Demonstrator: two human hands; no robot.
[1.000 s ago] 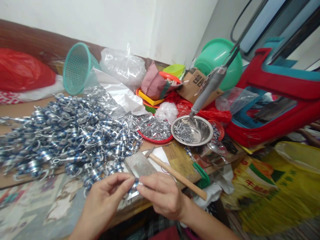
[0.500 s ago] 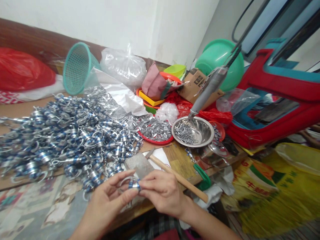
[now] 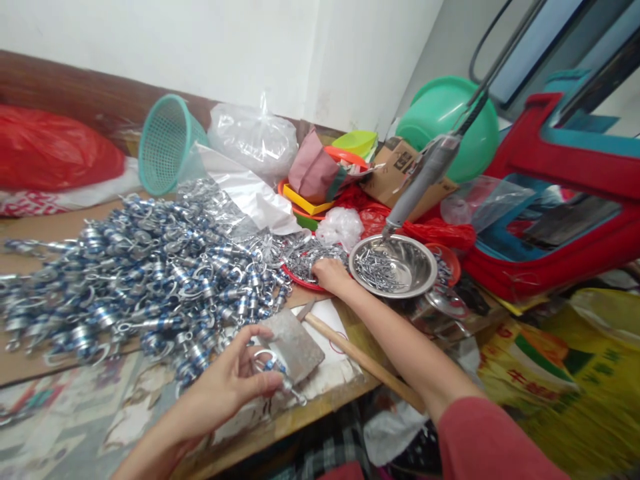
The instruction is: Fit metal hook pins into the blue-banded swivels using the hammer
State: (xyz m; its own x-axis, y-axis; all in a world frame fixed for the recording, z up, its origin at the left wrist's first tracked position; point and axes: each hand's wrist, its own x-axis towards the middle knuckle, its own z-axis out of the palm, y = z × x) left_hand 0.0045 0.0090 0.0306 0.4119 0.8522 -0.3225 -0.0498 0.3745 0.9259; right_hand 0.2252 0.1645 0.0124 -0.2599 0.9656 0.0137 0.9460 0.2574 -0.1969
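A small blue and silver metal fitting [image 3: 274,363] with a hook and an eye rests in my left hand [image 3: 233,377], its fingers curled round it beside a grey metal block [image 3: 295,347]. My right hand [image 3: 329,273] reaches into the red plate [image 3: 300,281] of small silver parts [image 3: 311,252]; its fingertips are hidden among them, so what they hold cannot be made out. A hammer [image 3: 365,360] with a wooden handle lies under my right forearm. To the left spreads a big pile of similar fittings [image 3: 165,267].
Right of the plate stands a steel bowl [image 3: 415,263] of pins, with a grey hanging tool [image 3: 423,180] above it. Behind are a turquoise basket [image 3: 163,143], plastic bags [image 3: 253,140] and a green basin [image 3: 453,127]. A red stool [image 3: 575,180] is at the right.
My right hand has left the fitting and moved forward to the red plate. The fitting stays in my left hand, now tilted down. The view has shifted slightly.
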